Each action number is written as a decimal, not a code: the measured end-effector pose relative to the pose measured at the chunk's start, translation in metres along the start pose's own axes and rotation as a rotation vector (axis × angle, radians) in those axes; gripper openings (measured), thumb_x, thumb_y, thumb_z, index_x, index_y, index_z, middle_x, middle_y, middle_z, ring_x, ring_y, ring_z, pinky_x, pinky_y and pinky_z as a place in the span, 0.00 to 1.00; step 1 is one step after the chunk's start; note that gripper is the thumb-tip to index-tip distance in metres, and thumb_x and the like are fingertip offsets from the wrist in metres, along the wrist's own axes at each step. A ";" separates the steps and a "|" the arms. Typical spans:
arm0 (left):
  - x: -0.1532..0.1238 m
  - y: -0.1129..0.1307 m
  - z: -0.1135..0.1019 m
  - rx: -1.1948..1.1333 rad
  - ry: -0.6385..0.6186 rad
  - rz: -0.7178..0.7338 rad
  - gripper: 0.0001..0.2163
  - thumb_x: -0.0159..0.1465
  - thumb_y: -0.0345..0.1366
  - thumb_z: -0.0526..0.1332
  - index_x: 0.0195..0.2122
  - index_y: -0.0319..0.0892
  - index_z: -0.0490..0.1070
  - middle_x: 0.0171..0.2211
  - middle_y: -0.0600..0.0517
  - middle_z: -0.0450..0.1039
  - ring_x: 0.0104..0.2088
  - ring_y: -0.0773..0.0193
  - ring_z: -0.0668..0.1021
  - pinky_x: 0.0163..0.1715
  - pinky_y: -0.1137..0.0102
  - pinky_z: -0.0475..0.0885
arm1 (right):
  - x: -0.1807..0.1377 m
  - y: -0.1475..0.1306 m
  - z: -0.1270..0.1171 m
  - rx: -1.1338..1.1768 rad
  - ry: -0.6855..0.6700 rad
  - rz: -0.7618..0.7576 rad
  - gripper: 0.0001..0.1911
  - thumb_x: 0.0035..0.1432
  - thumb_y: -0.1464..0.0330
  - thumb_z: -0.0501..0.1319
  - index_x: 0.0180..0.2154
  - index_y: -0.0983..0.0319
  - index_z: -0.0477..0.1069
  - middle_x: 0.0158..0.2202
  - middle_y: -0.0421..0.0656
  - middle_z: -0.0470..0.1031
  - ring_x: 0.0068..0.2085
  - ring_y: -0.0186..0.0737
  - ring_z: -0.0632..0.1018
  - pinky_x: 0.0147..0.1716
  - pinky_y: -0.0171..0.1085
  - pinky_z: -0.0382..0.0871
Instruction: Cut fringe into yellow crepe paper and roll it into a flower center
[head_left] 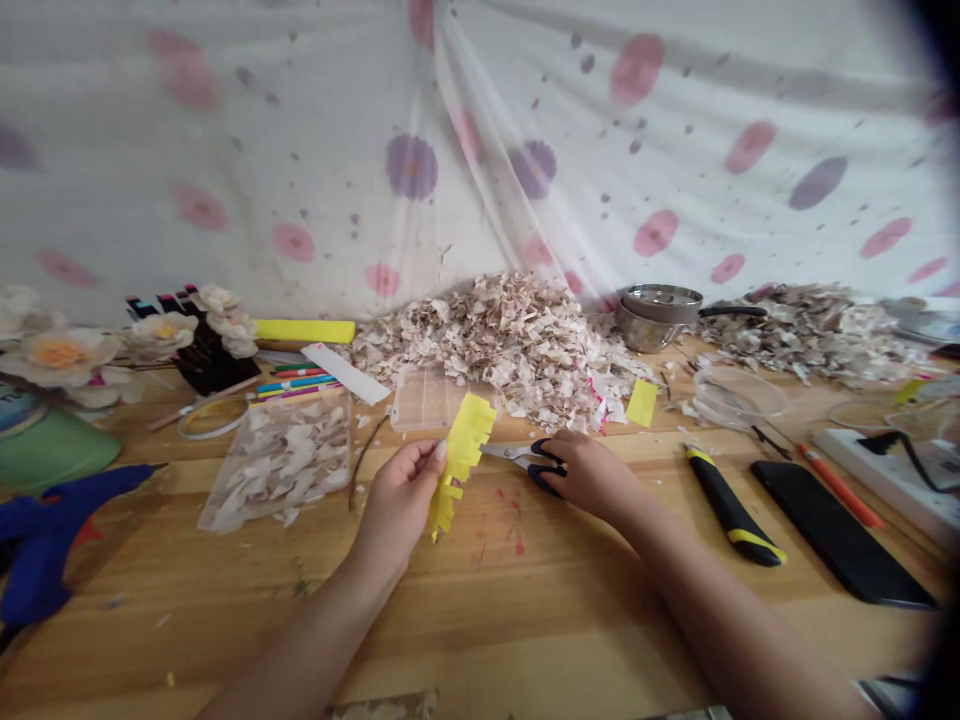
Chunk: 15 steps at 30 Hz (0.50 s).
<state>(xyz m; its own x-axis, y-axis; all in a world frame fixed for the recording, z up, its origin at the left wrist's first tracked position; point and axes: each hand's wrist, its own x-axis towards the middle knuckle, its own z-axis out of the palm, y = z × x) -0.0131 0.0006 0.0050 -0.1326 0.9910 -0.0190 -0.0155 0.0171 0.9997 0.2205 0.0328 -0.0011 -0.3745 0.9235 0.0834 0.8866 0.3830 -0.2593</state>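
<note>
- Left hand [401, 500]: thumb and fingers pinched on the plain edge of a yellow paper strip [466, 435]; the strip stands slanted above the tabletop [540, 640], its upper end leaning to the right; a row of cuts forms tabs along the edge facing the right hand.
- Right hand [596, 475]: closed about the dark handles of a pair of scissors [516, 453]; the blades point left, their tips at the tabbed edge; whether they touch the paper cannot be told.
- Position of strip: front of the clear compartment box [424, 402], between the two hands; red marks [517, 522] show on the wood just to its right.
- Left side: a shallow clear tray [217, 510] holding pale flakes; coloured pens [291, 380] behind it; a blue glue gun [56, 540] near the table's left end.
- Rear: a large heap of pale flakes [487, 335]; a metal bowl [651, 330] beside it; a small yellow paper piece [641, 403] at the heap's front right.
- Right side: a black and yellow utility knife [729, 503]; a flat black device [836, 530] just beside it; an orange stick [840, 487] next to the device.
</note>
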 end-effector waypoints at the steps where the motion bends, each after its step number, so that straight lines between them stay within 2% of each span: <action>1: -0.001 -0.002 0.003 -0.027 -0.021 -0.050 0.14 0.56 0.45 0.63 0.36 0.38 0.72 0.24 0.53 0.74 0.25 0.67 0.73 0.26 0.74 0.67 | -0.001 0.000 0.000 -0.004 0.010 0.006 0.13 0.55 0.68 0.58 0.42 0.62 0.73 0.41 0.49 0.75 0.42 0.43 0.75 0.40 0.36 0.65; 4: -0.007 -0.007 0.010 -0.076 -0.079 -0.149 0.16 0.53 0.45 0.64 0.36 0.38 0.72 0.23 0.53 0.75 0.25 0.66 0.73 0.26 0.74 0.67 | -0.004 -0.002 -0.001 -0.033 0.039 0.035 0.11 0.53 0.70 0.58 0.38 0.63 0.74 0.40 0.50 0.75 0.42 0.46 0.75 0.41 0.38 0.66; 8: -0.015 -0.007 0.016 -0.067 -0.127 -0.164 0.16 0.54 0.47 0.64 0.35 0.38 0.72 0.27 0.51 0.77 0.27 0.65 0.75 0.29 0.73 0.68 | -0.005 -0.005 -0.005 0.075 0.128 0.023 0.08 0.55 0.68 0.58 0.34 0.63 0.74 0.36 0.49 0.77 0.41 0.47 0.75 0.43 0.42 0.66; 11: -0.020 -0.005 0.019 -0.043 -0.186 -0.141 0.17 0.56 0.48 0.62 0.37 0.39 0.71 0.30 0.50 0.78 0.30 0.62 0.77 0.30 0.71 0.70 | -0.003 -0.008 -0.006 0.478 0.227 0.044 0.14 0.60 0.62 0.54 0.37 0.63 0.74 0.37 0.48 0.77 0.41 0.43 0.75 0.43 0.41 0.67; 13: -0.023 -0.006 0.021 -0.031 -0.229 -0.126 0.16 0.58 0.48 0.60 0.38 0.40 0.70 0.31 0.50 0.78 0.31 0.61 0.77 0.31 0.70 0.71 | -0.001 -0.011 -0.003 0.867 0.184 0.059 0.18 0.61 0.57 0.54 0.42 0.63 0.72 0.39 0.47 0.77 0.38 0.40 0.76 0.40 0.39 0.69; 15: -0.026 -0.008 0.024 -0.023 -0.272 -0.119 0.15 0.59 0.48 0.59 0.37 0.41 0.70 0.31 0.51 0.77 0.31 0.61 0.77 0.32 0.70 0.71 | 0.000 -0.015 0.001 1.176 0.089 0.066 0.21 0.57 0.53 0.58 0.42 0.63 0.71 0.38 0.45 0.76 0.35 0.36 0.76 0.37 0.37 0.70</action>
<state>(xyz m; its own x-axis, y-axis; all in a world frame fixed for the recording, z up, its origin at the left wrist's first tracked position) 0.0138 -0.0221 -0.0019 0.1418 0.9815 -0.1285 -0.0382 0.1351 0.9901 0.2069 0.0265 0.0023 -0.2756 0.9569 0.0912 0.0914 0.1205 -0.9885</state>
